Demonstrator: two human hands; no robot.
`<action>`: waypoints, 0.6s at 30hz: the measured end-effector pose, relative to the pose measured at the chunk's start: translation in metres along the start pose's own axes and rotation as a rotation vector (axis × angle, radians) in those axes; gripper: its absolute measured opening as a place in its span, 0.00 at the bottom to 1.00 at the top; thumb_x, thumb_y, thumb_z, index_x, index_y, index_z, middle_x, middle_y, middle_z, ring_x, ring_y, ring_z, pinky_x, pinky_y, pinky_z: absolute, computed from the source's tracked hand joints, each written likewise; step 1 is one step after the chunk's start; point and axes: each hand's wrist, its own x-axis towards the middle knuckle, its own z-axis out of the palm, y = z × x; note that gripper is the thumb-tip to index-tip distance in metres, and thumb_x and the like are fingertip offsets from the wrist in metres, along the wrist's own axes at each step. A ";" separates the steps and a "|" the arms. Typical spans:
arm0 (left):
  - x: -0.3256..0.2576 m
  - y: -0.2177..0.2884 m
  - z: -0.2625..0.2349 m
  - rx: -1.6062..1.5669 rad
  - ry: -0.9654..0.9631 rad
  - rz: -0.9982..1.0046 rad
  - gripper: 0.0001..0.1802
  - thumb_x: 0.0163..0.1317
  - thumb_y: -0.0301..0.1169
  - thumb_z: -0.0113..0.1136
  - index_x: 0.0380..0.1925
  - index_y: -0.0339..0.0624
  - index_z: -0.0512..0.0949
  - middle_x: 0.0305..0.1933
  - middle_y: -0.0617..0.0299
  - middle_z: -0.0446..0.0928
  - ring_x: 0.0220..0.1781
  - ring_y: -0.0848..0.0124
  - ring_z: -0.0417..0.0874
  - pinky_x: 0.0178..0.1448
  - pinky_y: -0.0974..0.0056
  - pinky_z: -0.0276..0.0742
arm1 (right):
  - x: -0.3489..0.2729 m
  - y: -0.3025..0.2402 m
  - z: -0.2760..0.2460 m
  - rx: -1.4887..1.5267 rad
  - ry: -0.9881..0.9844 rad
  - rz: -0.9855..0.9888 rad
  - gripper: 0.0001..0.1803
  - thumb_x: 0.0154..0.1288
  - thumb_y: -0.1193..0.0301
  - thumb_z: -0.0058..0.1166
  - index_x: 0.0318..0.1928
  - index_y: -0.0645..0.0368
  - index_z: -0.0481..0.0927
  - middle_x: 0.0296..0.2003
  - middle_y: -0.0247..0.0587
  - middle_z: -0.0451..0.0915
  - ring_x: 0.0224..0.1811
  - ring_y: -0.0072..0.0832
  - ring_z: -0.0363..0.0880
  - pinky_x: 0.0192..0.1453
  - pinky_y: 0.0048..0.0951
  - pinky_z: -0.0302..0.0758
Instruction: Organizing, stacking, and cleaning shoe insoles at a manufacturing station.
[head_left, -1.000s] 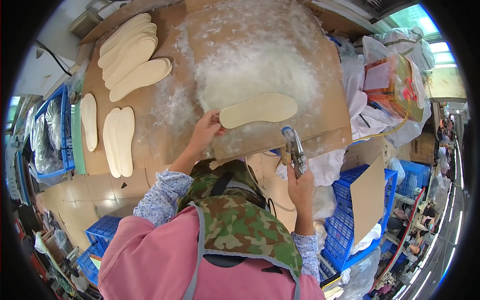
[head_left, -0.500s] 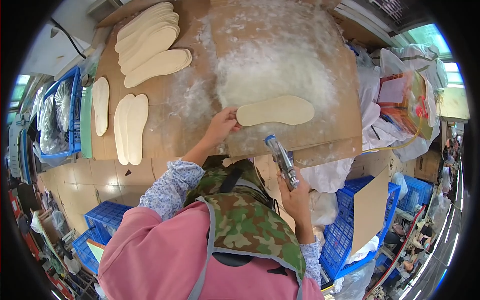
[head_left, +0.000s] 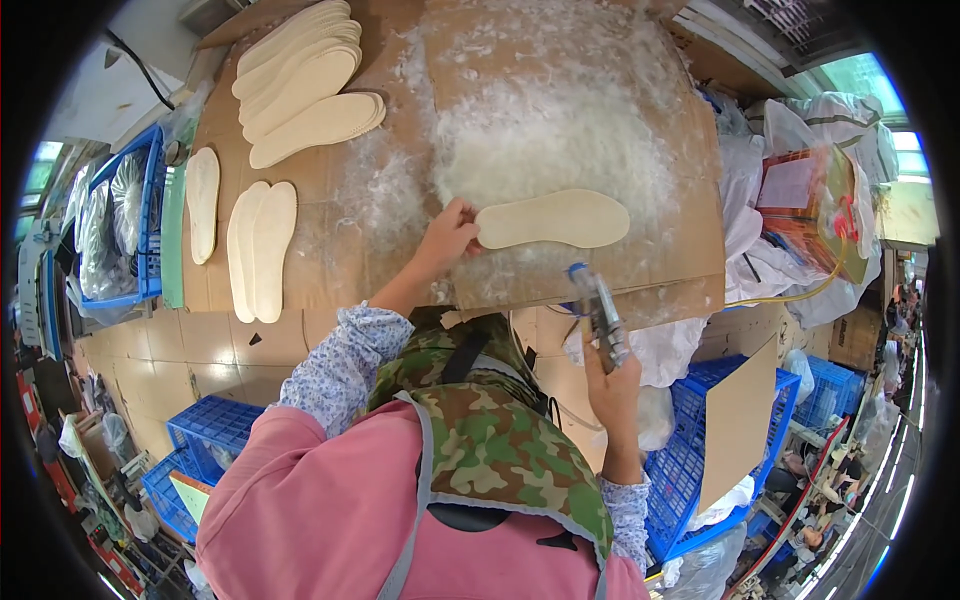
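Note:
A cream shoe insole (head_left: 553, 218) lies crosswise near the front of the cardboard sheet (head_left: 370, 255). My left hand (head_left: 448, 240) pinches its left end between thumb and fingers. In my right hand (head_left: 613, 388) is a metal spray gun (head_left: 603, 312) with a blue tip, its front end over the sheet's near edge, a little apart from the insole. The fingers wrap its grip, and part of a thin hose shows beside the wrist. White, stringy residue (head_left: 560, 140) coats the cardboard behind the insole.
Stacked insoles (head_left: 300, 85) lie at the back left, with a small group of insoles (head_left: 262, 250) and one single insole (head_left: 202, 205) nearer. A blue crate (head_left: 690, 440) holding a cardboard piece (head_left: 742, 430) stands by my right arm. Plastic-wrapped goods (head_left: 810, 190) sit right of the table.
My right hand and the spray gun have shifted to the right, and the tip has moved right too. My left hand still grips the insole's end, which stays in nearly the same place.

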 end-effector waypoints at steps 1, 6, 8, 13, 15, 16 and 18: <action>0.001 0.004 0.001 0.033 0.015 0.006 0.17 0.59 0.21 0.47 0.49 0.33 0.70 0.40 0.53 0.78 0.35 0.70 0.82 0.34 0.68 0.80 | 0.003 0.009 -0.005 0.001 -0.004 -0.008 0.15 0.65 0.74 0.52 0.51 0.65 0.73 0.33 0.48 0.80 0.33 0.34 0.78 0.39 0.32 0.73; -0.009 0.028 -0.003 0.017 -0.045 0.044 0.20 0.55 0.20 0.46 0.50 0.35 0.68 0.41 0.57 0.75 0.39 0.70 0.80 0.33 0.66 0.81 | 0.021 0.025 -0.015 -0.049 0.169 -0.047 0.15 0.63 0.76 0.53 0.51 0.66 0.76 0.42 0.49 0.82 0.44 0.29 0.78 0.48 0.28 0.72; -0.027 0.041 -0.003 -0.161 -0.100 0.157 0.21 0.55 0.20 0.45 0.51 0.40 0.68 0.44 0.59 0.74 0.41 0.70 0.79 0.36 0.65 0.81 | 0.022 0.043 -0.018 0.016 0.231 -0.106 0.16 0.63 0.76 0.55 0.51 0.66 0.77 0.45 0.44 0.82 0.46 0.26 0.77 0.51 0.29 0.72; -0.107 0.075 -0.061 -0.327 0.093 0.319 0.22 0.56 0.19 0.45 0.52 0.44 0.68 0.46 0.61 0.74 0.45 0.71 0.78 0.41 0.64 0.80 | 0.023 0.042 -0.014 0.082 0.100 0.007 0.13 0.64 0.79 0.51 0.49 0.71 0.76 0.43 0.42 0.80 0.41 0.25 0.77 0.47 0.26 0.73; -0.139 0.070 -0.091 -0.389 0.262 0.340 0.21 0.58 0.19 0.46 0.52 0.45 0.68 0.45 0.62 0.74 0.45 0.72 0.77 0.41 0.65 0.79 | 0.032 0.053 -0.004 0.117 0.096 -0.114 0.14 0.64 0.78 0.51 0.50 0.67 0.77 0.33 0.34 0.76 0.27 0.17 0.67 0.31 0.22 0.62; -0.155 0.066 -0.107 -0.417 0.333 0.322 0.20 0.58 0.19 0.46 0.52 0.45 0.68 0.45 0.62 0.74 0.45 0.72 0.77 0.41 0.66 0.79 | 0.037 0.058 0.000 0.151 0.119 -0.212 0.15 0.64 0.78 0.51 0.51 0.63 0.77 0.22 0.26 0.72 0.14 0.10 0.57 0.16 0.17 0.51; -0.184 0.041 -0.136 -0.386 0.575 0.373 0.20 0.57 0.21 0.47 0.52 0.42 0.69 0.46 0.59 0.74 0.44 0.69 0.78 0.42 0.63 0.81 | 0.042 0.046 0.003 0.141 0.012 -0.139 0.15 0.64 0.80 0.49 0.51 0.68 0.74 0.34 0.36 0.75 0.28 0.18 0.67 0.32 0.22 0.62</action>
